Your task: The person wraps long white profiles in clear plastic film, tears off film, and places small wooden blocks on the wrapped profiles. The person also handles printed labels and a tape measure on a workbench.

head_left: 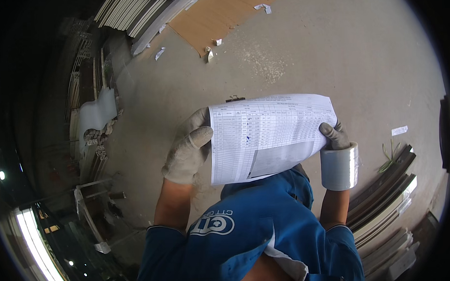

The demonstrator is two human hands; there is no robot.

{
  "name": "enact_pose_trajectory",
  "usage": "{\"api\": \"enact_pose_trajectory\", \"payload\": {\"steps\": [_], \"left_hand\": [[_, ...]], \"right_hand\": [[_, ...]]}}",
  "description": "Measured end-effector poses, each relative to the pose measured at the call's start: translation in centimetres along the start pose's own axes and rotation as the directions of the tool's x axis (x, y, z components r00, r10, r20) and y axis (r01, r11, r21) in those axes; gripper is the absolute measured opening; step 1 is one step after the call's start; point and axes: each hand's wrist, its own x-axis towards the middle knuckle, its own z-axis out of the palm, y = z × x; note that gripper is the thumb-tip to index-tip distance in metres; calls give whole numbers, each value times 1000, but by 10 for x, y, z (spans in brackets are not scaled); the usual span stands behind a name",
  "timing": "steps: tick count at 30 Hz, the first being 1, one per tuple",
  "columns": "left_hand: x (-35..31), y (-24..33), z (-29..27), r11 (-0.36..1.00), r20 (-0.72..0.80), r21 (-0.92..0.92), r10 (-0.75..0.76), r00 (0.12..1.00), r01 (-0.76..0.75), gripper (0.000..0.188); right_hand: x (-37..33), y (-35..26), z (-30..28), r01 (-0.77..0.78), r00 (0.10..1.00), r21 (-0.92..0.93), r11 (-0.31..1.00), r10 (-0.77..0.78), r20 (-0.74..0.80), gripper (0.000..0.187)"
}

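A printed paper sheet with a table of rows and columns is stretched between my two hands at chest height. My left hand, in a grey work glove, pinches its left edge with the thumb on top. On the right edge, the gloved thumb of my right hand presses the paper; the fingers behind are mostly hidden. A wide roll of clear film or tape sits around my right wrist, with the hand coming out above it. A dark binder clip shows at the sheet's far edge.
Brown cardboard lies on the concrete floor ahead, beside stacked pale strips. Long dark profiles are stacked at the right. At the left are a metal frame and a white foam sheet. Paper scraps dot the floor.
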Motion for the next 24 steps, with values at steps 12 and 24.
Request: {"api": "enact_pose_trajectory", "payload": {"steps": [12, 24], "left_hand": [[-237, -18, -42, 954, -294, 126, 296, 909, -270, 32], [-644, -170, -64, 630, -825, -19, 429, 369, -776, 42]], "right_hand": [[-60, 76, 129, 99, 895, -340, 935, 65, 441, 72], [-199, 333, 368, 6, 318, -667, 745, 631, 707, 53]]}}
